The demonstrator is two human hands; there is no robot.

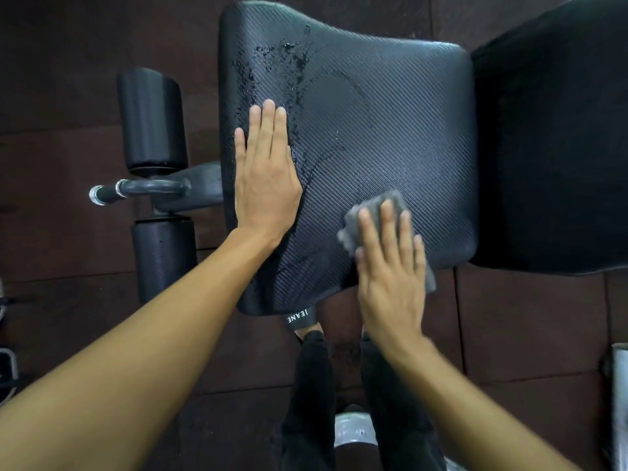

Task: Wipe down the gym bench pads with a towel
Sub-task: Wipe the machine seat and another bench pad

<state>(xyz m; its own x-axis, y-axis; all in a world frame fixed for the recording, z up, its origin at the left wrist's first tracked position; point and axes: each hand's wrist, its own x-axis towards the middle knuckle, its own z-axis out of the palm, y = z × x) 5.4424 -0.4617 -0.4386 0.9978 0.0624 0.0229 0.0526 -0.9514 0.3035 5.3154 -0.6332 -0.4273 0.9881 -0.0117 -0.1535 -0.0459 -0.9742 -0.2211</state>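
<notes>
Two foam rollers (pixel 153 117) lie beside the seat pad (pixel 390 113).

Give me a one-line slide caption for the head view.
Left hand flat on the wet seat pad while the right hand presses a grey towel onto its near edge.

Both forearms (pixel 153 351) bare up to frame edge. Legs in black trousers (pixel 309 385), narrow cut, faintly mottled fabric.

Dark brown rubber floor tiles (pixel 68 45) with thin seams lie underneath. At the left, a black metal bar with a chromed tip (pixel 136 190) juts out between two black foam rollers (pixel 151 117). A pale, cropped object (pixel 620 402) sits at the right edge.
</notes>
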